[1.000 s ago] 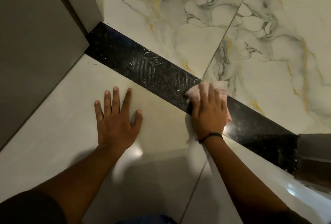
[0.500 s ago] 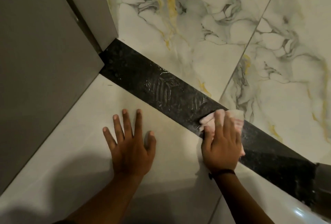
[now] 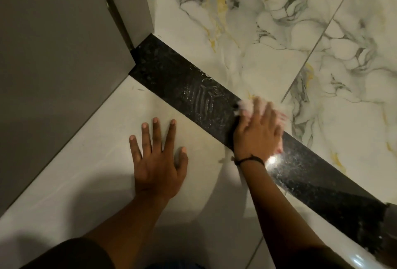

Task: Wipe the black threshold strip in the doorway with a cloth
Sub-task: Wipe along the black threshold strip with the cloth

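- Threshold strip (image 3: 171,79), one, black, runs diagonally between our plain pale tile (image 3: 86,161) and the marbled tiles (image 3: 268,32); its upper end butts the grey door frame (image 3: 129,6).
- Our right hand (image 3: 258,131) presses flat on the single pale cloth (image 3: 247,106), which lies mid-strip and looks blurred.
- Our left hand (image 3: 158,161) lies open, fingers spread, on the plain tile beside the strip's near edge.
- Bare strip lies open either side of the cloth.
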